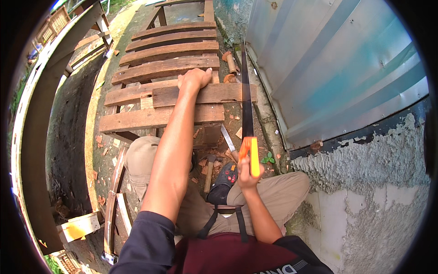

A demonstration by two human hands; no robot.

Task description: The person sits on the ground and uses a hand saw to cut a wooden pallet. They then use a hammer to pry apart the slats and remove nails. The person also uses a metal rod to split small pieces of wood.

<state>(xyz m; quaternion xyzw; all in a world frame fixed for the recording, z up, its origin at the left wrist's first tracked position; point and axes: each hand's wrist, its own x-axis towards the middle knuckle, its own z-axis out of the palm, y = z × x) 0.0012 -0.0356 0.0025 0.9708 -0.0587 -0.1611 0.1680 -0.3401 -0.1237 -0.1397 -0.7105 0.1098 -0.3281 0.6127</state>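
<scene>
My left hand (195,78) rests palm-down on a plank of a slatted wooden frame (159,68), fingers curled over the board's far edge. My right hand (247,172) grips the orange handle of a handsaw (247,105). Its long dark blade runs away from me, along the right ends of the planks and across the plank end (232,92) beside my left hand. I am crouched behind the frame, knees to either side.
A corrugated metal sheet (328,68) stands on the right, above a rough plastered wall (374,192). A hammer (209,173) and a trowel-like blade (228,139) lie on the ground by my foot. Wood scraps and a dark trench (68,137) are at left.
</scene>
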